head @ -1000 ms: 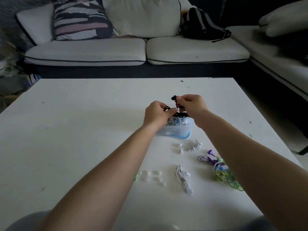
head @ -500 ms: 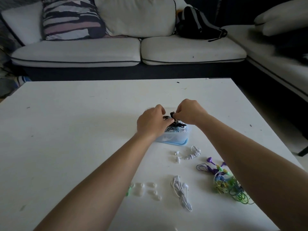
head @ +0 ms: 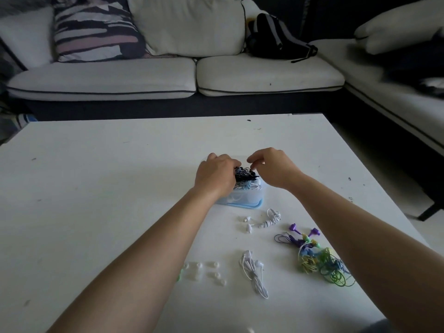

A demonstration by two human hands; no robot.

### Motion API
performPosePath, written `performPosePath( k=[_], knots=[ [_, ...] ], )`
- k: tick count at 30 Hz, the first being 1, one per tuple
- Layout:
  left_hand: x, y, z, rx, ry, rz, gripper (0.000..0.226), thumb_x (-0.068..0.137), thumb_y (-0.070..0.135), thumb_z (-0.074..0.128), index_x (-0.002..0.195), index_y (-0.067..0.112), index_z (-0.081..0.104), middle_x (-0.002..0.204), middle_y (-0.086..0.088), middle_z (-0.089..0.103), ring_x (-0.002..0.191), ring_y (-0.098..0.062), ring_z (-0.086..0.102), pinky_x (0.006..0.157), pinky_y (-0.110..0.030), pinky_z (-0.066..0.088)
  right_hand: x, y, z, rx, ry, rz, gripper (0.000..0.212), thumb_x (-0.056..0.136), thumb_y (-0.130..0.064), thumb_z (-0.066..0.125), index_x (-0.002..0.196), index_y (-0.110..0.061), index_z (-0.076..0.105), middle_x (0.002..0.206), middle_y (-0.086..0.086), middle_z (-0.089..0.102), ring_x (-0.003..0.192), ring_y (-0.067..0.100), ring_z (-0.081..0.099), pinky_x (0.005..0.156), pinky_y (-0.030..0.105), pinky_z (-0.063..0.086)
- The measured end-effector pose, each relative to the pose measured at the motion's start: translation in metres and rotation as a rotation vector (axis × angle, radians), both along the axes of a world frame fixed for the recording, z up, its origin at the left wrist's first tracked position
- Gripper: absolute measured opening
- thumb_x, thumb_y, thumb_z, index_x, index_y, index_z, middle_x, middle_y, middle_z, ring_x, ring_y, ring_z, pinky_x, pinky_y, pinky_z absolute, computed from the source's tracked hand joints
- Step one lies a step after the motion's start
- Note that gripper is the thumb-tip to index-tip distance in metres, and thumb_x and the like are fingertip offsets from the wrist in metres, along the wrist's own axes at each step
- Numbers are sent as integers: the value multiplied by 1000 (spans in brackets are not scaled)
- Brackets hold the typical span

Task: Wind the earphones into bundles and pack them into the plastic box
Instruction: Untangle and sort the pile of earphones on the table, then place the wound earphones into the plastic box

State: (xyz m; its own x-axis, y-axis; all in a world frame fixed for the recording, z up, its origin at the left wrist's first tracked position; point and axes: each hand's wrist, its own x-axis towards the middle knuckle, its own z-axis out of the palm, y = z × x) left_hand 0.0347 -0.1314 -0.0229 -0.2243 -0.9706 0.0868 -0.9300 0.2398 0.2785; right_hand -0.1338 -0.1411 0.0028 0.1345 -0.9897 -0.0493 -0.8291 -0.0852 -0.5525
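Well, I am about part way through, I think. The plastic box (head: 242, 200) sits on the bench (head: 108, 188) in front of me. Some pale earphones (head: 249, 187) are already wound up and lying inside it. The black earphones (head: 245, 175) are heaped on top of them and poke up above the rim. This looks like the step where I tuck them in.

My left hand (head: 216, 175) is at 9 o'clock of the black earphones. Its fingers (head: 234, 162) are curled onto them and hold them down. My right hand (head: 271, 169) is at 3 o'clock of them. Its fingers are bent and close together just over the wire. I cannot tell if they pinch it or only hang above it.

So this pair is nearly packed, I guess. It sits high, though, and may need a push to stay in.

More is left to do. At 4 o'clock from the box, near it, lies a white bundle (head: 270, 219). It looks wound but is not in the box. Farther out the same way is a colourful tangle (head: 317, 260) of purple, green, yellow and blue wires, all mixed up. That looks like the hardest job. At 6 o'clock, closer to me, loose white earphones (head: 253, 272) lie in a long floppy loop. Little clear ear tips (head: 209, 270) lie at 7 o'clock, apart from the rest.
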Motion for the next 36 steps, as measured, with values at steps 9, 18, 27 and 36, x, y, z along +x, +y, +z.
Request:
performPosePath(
  k=[9, 18, 27, 36],
  knots=[
    [12, 41, 10, -141, 289, 62, 29, 95, 13, 48, 117, 23, 63, 116, 4, 62, 111, -19, 52, 90, -36, 47, -27, 41, 13, 54, -2, -24, 29, 88, -5, 46, 85, -19, 71, 85, -3, 69, 78, 19, 67, 64, 26, 50],
    [29, 78, 6, -111, 308, 87, 18, 90, 14, 53, 97, 24, 66, 102, 8, 62, 92, -13, 56, 79, -29, 45, -20, 78, -31, 218, 416, 266, 45, 71, -40, 83, 112, -35, 66, 109, -5, 46, 104, 20, 52, 85, 31, 46],
    [60, 109, 2, 278, 235, -13, 15, 84, 19, 63, 85, 32, 69, 87, 13, 67, 80, -8, 63, 81, -31, 54, 16, 90, -46, 102, 554, 351, 47, 85, -40, 68, 129, -36, 51, 129, -8, 59, 121, 20, 55, 86, 31, 43],
    [53, 129, -14, 554, 26, -161, 17, 76, 26, 77, 92, 29, 73, 87, 11, 70, 78, -9, 65, 72, -26, 52, 32, 91, -52, 137, 410, 397, 12, 89, -22, 66, 99, -28, 65, 114, 0, 64, 105, 23, 61, 89, 35, 52]
  ],
)
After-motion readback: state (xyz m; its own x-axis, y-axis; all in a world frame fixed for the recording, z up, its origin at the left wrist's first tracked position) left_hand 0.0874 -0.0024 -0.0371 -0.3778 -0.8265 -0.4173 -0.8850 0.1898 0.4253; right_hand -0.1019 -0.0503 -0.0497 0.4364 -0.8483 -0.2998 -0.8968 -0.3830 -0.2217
